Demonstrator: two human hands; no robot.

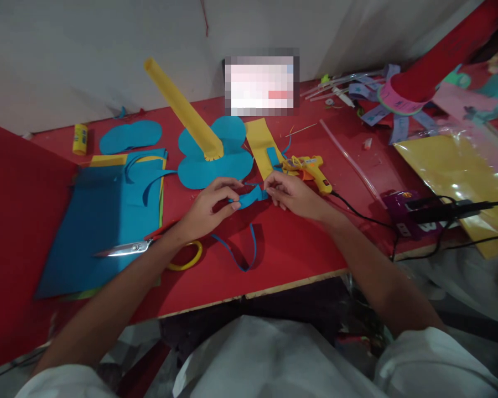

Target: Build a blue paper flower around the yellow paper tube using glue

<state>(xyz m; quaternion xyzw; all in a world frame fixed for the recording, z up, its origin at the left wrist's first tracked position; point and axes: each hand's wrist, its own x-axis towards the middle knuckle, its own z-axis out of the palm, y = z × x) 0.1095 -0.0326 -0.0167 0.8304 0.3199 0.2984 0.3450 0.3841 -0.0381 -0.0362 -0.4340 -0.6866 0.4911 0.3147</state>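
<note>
My left hand (209, 207) and my right hand (290, 193) meet over the red table (299, 249), each pinching one end of a short blue paper strip (249, 197). Just behind the strip lies a blue cloud-shaped cutout (228, 166) with a yellow paper tube (182, 110) standing tilted on it. A yellow glue gun (311, 168) lies right beside my right hand. Scissors (128, 247) with red handles rest under my left forearm, next to a yellow ring (188, 260). A thin blue paper loop (243, 251) lies in front of my hands.
Blue sheets (95, 226) are stacked at the left, with a blue oval cutout (130, 135) and a yellow glue stick (80, 138) behind. A yellow paper strip (259, 143) lies by the cutout. A purple power strip (402, 207) and yellow sheet (456, 177) sit at right, a red tube (435, 61) beyond.
</note>
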